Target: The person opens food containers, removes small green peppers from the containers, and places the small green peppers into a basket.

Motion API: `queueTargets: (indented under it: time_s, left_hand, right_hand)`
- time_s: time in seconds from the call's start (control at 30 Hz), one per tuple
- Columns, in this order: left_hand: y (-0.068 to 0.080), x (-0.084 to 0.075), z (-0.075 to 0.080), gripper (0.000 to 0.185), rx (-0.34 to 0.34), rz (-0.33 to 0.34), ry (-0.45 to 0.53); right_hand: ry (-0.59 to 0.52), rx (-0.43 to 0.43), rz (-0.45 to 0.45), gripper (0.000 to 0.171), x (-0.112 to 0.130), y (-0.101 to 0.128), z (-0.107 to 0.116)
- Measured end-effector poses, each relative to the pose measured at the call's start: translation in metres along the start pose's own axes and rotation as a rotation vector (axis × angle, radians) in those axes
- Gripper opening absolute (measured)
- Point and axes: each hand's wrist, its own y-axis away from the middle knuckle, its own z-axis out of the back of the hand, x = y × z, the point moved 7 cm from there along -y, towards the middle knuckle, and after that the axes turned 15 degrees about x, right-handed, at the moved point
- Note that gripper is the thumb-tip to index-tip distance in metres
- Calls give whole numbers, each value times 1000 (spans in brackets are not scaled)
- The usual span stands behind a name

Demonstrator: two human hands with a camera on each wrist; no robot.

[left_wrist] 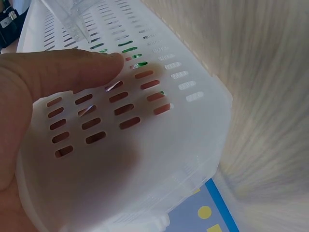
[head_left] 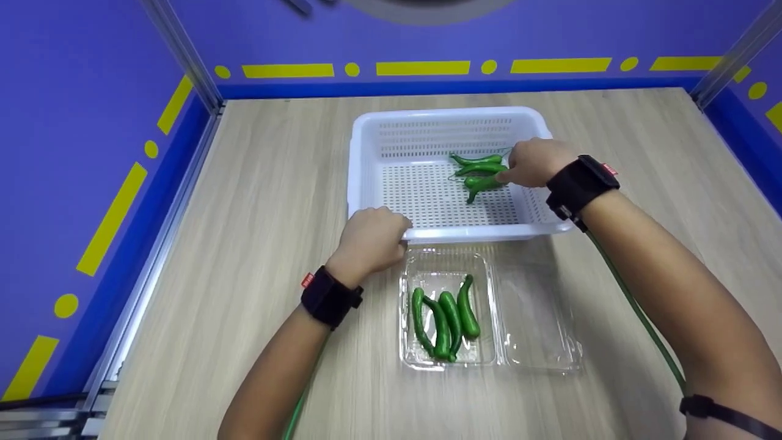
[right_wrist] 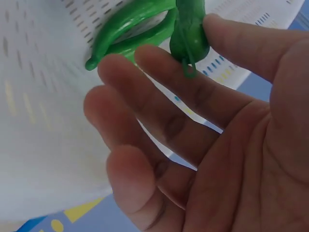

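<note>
Mid-pick inside basket (head_left: 366,131): right hand (head_left: 534,162) pinching a pepper (head_left: 482,182), left hand (head_left: 372,235) gripping near rim; next likely lift toward tray (head_left: 410,360) in front.

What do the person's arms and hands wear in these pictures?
Both forearms are bare, without sleeves. Each wrist carries a black band with a small red tag: left band, right band. A green cable runs along the right arm.
</note>
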Motion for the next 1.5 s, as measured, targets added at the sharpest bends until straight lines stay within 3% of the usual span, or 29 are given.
queueTargets:
  time_s: [0.4,0.67,0.9,1.23,1.5]
  left_hand:
    - [0,2,1,31,12,12,1]
    - [0,-1,0,34,13,10,12]
    - [0,-2,2,35,7,14,-10]
    - [-1,-2,1,34,19,13,-4]
    - [-1,-1,0,32,25,14,-1]
  right_hand:
    - [-56,84,-30,41,-2,-17,-11]
    - [-114,114,-55,30,-4,-31,-24]
    - [-9,146,-51,34,4,-38,-31]
    - [168,77,28,30,16,-40,-32]
    - [235,47,-2,25,15,-48,-30]
